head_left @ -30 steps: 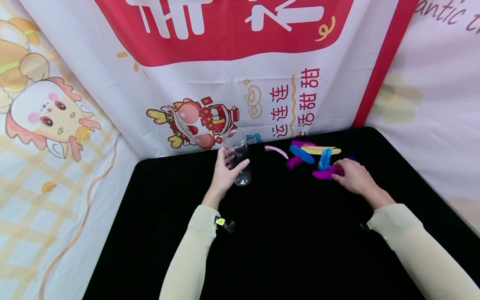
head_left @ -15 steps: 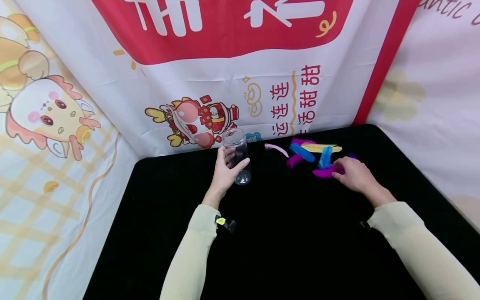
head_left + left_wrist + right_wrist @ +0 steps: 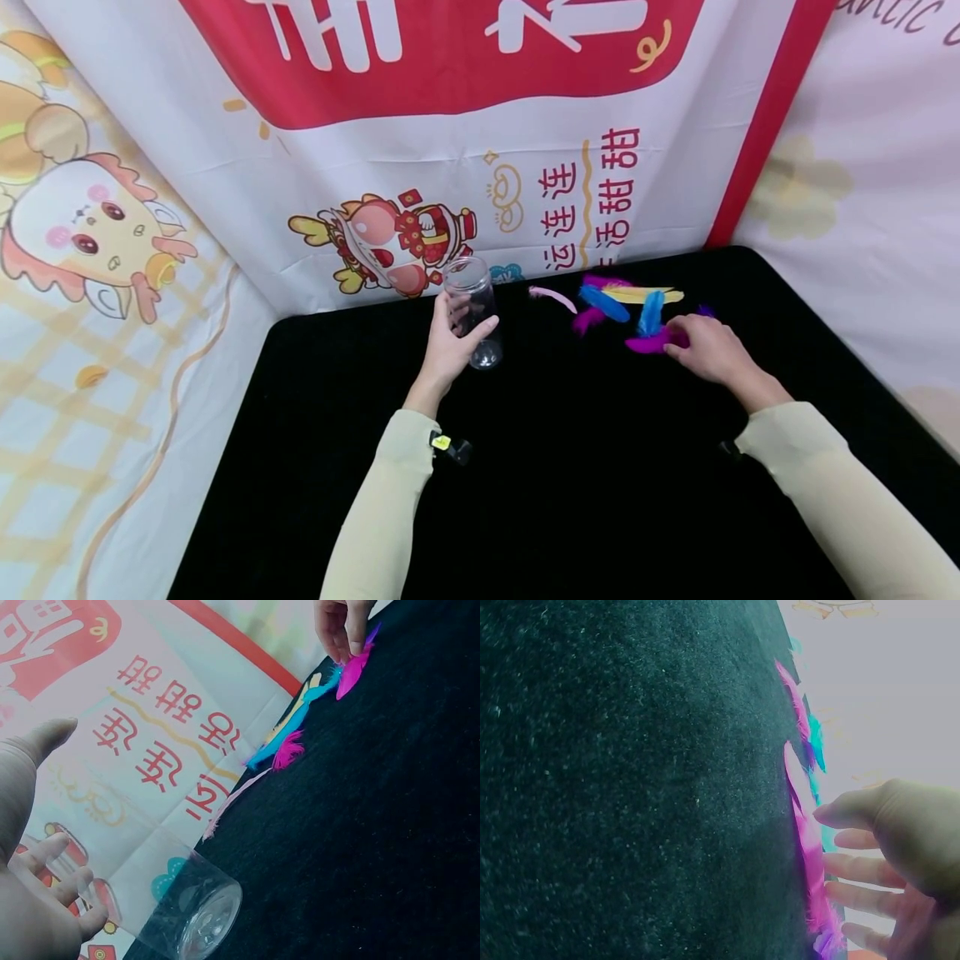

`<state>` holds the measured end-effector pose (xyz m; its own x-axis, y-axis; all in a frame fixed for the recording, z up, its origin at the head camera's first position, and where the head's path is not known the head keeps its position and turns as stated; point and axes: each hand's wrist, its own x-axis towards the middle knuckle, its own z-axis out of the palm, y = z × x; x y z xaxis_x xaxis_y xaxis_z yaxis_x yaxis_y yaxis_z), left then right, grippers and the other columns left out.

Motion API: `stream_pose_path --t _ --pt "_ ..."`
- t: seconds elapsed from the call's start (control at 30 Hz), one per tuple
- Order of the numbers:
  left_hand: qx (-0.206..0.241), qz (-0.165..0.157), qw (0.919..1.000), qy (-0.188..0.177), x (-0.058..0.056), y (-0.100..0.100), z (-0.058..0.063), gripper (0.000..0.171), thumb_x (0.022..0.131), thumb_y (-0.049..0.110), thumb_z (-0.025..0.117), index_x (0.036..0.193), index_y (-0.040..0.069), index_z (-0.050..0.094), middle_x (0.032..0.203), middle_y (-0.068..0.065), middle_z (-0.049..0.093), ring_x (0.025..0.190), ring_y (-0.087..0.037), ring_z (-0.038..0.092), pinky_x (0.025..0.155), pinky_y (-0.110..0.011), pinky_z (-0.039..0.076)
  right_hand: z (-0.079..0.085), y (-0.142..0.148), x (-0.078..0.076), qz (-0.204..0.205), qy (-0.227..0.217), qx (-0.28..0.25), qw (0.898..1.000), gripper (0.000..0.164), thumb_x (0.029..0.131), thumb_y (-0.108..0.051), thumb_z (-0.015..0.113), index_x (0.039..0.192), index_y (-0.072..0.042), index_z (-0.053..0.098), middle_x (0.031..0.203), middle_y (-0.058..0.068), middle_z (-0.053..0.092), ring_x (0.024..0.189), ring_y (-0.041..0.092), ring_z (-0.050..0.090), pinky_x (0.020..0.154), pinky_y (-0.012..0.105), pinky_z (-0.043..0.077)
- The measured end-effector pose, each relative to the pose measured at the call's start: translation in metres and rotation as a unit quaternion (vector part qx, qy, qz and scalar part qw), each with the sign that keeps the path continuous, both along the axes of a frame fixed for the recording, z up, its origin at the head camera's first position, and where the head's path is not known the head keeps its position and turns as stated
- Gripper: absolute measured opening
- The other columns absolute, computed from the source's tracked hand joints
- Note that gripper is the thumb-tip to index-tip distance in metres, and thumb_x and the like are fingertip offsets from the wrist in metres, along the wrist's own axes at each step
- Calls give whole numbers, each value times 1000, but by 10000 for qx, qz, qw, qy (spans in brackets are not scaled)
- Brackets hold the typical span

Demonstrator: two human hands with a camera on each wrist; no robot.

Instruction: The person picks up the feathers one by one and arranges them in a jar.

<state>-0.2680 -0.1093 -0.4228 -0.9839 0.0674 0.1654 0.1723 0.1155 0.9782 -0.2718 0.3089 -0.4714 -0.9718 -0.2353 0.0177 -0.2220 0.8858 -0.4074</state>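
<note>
A clear cylindrical jar point(image 3: 470, 277) stands, slightly tilted in view, near the back edge of the black table. My left hand point(image 3: 446, 354) holds it round the side, thumb across the front and fingers behind. In the left wrist view its clear base point(image 3: 214, 919) shows nothing inside. Over to the right, my right hand point(image 3: 708, 354) has thumb and fingertips on either side of a magenta feather point(image 3: 643, 344), which lies on the cloth. Close by lie blue feathers point(image 3: 605, 304), a yellow feather point(image 3: 645, 296) and a pale pink feather point(image 3: 553, 297).
Black cloth covers the table point(image 3: 570, 475). A printed white and red backdrop point(image 3: 420, 150) rises right behind its back edge, with more printed cloth point(image 3: 112, 375) along the left side. A bit of purple feather point(image 3: 706, 311) peeks out behind my right hand.
The head view has shifted slightly. Both hands, the jar and the feathers stay where they were.
</note>
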Motion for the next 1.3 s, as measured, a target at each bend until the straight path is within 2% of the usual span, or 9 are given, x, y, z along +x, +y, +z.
stream_pose_path --t 0.2,0.43,0.67,0.77,0.93,1.3 --pt "-95 91 9999 37 -6 0 -9 66 92 17 77 145 9 37 151 -24 41 142 -42 40 117 -59 30 -1 1 -2 -7 -12 -12 10000 41 96 -23 69 127 5 64 116 24 68 108 41 63 89 64 48" --pt "-53 -2 10000 3 -3 0 -4 65 92 14 76 144 6 37 151 -27 40 142 -44 39 117 -60 29 -3 2 -3 -2 -110 -42 9999 42 97 -24 69 126 6 64 114 23 70 106 41 65 89 62 49" --pt "-78 21 9999 77 -16 -5 -24 72 92 22 79 148 11 36 150 -19 43 142 -38 41 118 -57 30 -3 3 -4 38 -147 -111 9998 40 96 -24 69 124 4 66 111 21 72 105 40 66 89 61 50" --pt "-91 84 9998 134 -19 -5 -28 71 90 26 81 146 15 38 147 -13 45 140 -34 44 117 -55 32 -4 4 -5 56 -149 -95 9998 38 96 -24 69 123 4 67 111 21 72 105 40 66 88 61 50" --pt "-147 136 9996 176 -19 -5 -30 70 89 31 82 144 19 40 143 -7 49 137 -27 47 116 -52 35 -3 5 -4 61 -133 -53 9999 35 96 -22 69 121 3 69 113 23 71 106 42 65 88 62 50" --pt "-62 93 9998 172 -19 -4 -28 69 89 28 82 143 17 41 143 -8 50 136 -27 47 116 -52 35 0 2 -3 132 -143 -113 9997 24 95 -17 70 111 -1 74 106 18 74 101 37 67 83 60 52"
